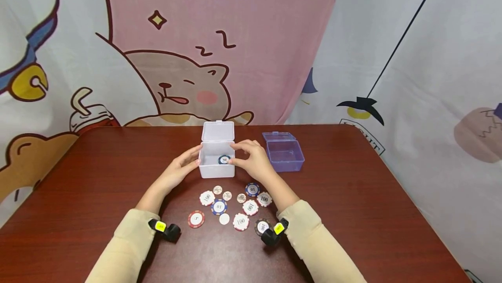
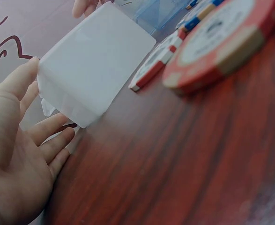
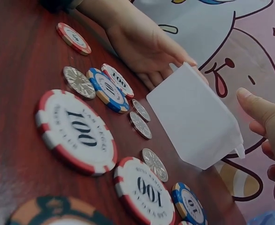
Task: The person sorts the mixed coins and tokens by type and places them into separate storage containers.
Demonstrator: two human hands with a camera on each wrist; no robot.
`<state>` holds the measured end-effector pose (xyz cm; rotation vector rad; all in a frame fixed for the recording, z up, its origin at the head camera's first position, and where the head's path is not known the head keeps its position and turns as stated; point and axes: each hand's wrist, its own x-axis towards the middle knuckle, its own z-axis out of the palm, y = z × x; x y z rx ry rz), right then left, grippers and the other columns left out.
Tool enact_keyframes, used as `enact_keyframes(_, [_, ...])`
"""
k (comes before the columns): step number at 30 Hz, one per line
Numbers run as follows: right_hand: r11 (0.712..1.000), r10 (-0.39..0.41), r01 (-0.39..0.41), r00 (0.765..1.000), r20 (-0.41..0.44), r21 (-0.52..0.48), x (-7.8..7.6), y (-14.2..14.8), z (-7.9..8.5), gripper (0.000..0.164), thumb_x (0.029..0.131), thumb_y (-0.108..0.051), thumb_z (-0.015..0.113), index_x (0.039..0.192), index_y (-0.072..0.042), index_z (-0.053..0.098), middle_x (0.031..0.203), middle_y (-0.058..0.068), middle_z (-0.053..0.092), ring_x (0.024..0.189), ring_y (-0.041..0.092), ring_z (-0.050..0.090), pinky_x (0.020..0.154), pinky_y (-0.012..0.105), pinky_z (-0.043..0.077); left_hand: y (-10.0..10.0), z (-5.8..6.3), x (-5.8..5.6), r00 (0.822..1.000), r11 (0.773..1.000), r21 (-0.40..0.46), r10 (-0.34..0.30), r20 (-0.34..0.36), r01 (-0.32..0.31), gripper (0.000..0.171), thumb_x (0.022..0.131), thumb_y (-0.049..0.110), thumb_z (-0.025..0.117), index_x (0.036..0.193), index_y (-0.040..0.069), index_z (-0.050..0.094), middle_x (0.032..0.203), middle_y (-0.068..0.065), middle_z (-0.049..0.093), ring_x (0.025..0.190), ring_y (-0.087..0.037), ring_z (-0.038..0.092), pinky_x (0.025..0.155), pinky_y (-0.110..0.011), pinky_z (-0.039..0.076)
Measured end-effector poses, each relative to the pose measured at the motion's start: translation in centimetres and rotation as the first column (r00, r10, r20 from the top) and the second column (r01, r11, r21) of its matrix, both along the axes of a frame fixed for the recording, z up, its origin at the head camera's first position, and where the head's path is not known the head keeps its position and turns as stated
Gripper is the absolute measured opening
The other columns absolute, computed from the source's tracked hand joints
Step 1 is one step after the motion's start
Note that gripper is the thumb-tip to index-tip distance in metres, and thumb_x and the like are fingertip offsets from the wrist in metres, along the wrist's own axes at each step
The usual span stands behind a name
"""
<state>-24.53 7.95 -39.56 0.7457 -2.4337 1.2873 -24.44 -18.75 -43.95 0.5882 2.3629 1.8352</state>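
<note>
A white lidded plastic box (image 1: 216, 171) stands with its lid raised. Inside lies a dark-edged poker chip (image 1: 224, 159) marked 50. My left hand (image 1: 172, 176) rests at the box's left side; its thumb touches the near corner in the left wrist view, its other fingers reaching along the side. At the right side, my right hand (image 1: 255, 161) has thumb and fingers spread at the rim, nothing visible between them. In front lie several white 100 chips (image 1: 241, 221), blue 10 chips (image 1: 219, 207), a red 5 chip (image 1: 196, 219) and several silvery coins (image 3: 154, 164).
A translucent blue-purple box (image 1: 288, 165) stands with its lid up, just right of my right hand. Near my right wrist lies a dark-edged 100 chip (image 1: 262, 227), partly covered by the wrist camera. A printed cloth (image 1: 274, 48) hangs behind the brown table (image 1: 364, 213).
</note>
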Motion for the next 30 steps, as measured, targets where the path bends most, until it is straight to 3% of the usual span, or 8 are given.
enact_keyframes(6, [0.999,0.038,-0.038,0.999,0.013,-0.011,1.2,1.0,0.0,0.043,0.071,-0.014,0.085,0.110,-0.002,0.071,0.103,0.005,0.066,0.087,0.035,0.051,0.074,0.045,0.043,0.1,0.4,0.2,1.000,1.000,-0.004,-0.003,0.007,0.003,0.053,0.099,0.007,0.051,0.149,0.007,0.034,0.146,-0.024,0.036,0.135,-0.037,0.032,0.106,-0.053,0.026])
enact_keyframes(12, [0.998,0.060,-0.060,0.998,0.023,0.029,2.3,1.9,-0.3,0.043,0.072,-0.015,0.085,0.111,-0.004,0.071,0.104,0.002,0.066,0.091,0.033,0.052,0.076,0.047,0.044,0.6,2.6,1.5,1.000,1.000,-0.015,-0.015,0.004,0.015,0.052,0.098,0.005,0.050,0.146,-0.003,0.032,0.144,-0.031,0.035,0.134,-0.043,0.031,0.105,-0.056,0.027])
enact_keyframes(15, [0.996,0.076,-0.078,0.997,0.035,0.051,2.8,2.4,-0.6,0.044,0.072,-0.016,0.085,0.112,-0.005,0.071,0.103,0.002,0.066,0.092,0.033,0.053,0.076,0.048,0.044,0.7,3.0,1.8,1.000,1.000,-0.026,-0.014,0.000,0.014,0.052,0.098,0.006,0.051,0.146,-0.004,0.032,0.144,-0.031,0.034,0.133,-0.043,0.031,0.104,-0.056,0.027])
enact_keyframes(18, [0.993,0.095,-0.098,0.994,0.048,0.063,3.2,2.8,-0.7,0.044,0.072,-0.016,0.085,0.112,-0.004,0.071,0.103,0.006,0.066,0.092,0.033,0.053,0.076,0.048,0.045,0.6,2.8,1.6,1.000,1.000,-0.023,-0.016,-0.006,0.016,0.052,0.098,0.006,0.051,0.146,-0.004,0.032,0.144,-0.031,0.034,0.133,-0.043,0.032,0.104,-0.057,0.027])
enact_keyframes(21, [0.991,0.107,-0.111,0.993,0.050,0.079,3.5,3.2,-0.8,0.045,0.071,-0.016,0.085,0.112,-0.003,0.071,0.102,0.009,0.066,0.092,0.031,0.053,0.076,0.046,0.045,0.4,1.8,1.0,1.000,1.000,-0.004,-0.008,0.012,0.008,0.052,0.098,0.005,0.050,0.147,-0.001,0.033,0.145,-0.029,0.035,0.134,-0.041,0.031,0.106,-0.055,0.025])
enact_keyframes(25, [0.986,0.114,-0.116,0.993,0.022,0.116,3.8,3.8,-1.0,0.046,0.070,-0.017,0.085,0.112,-0.004,0.071,0.101,0.005,0.067,0.093,0.022,0.053,0.077,0.040,0.046,0.1,0.4,0.2,1.000,1.000,0.006,-0.001,0.015,0.001,0.052,0.099,0.007,0.051,0.148,0.007,0.034,0.146,-0.024,0.036,0.135,-0.038,0.032,0.106,-0.053,0.026])
enact_keyframes(30, [0.977,0.130,-0.130,0.991,0.014,0.166,4.1,4.6,-1.4,0.047,0.071,-0.019,0.085,0.113,-0.004,0.071,0.101,0.000,0.066,0.097,0.019,0.053,0.083,0.038,0.044,0.0,0.0,0.1,1.000,1.000,0.007,-0.004,0.007,0.004,0.052,0.099,0.009,0.051,0.148,0.009,0.035,0.147,-0.022,0.037,0.135,-0.035,0.032,0.106,-0.053,0.026])
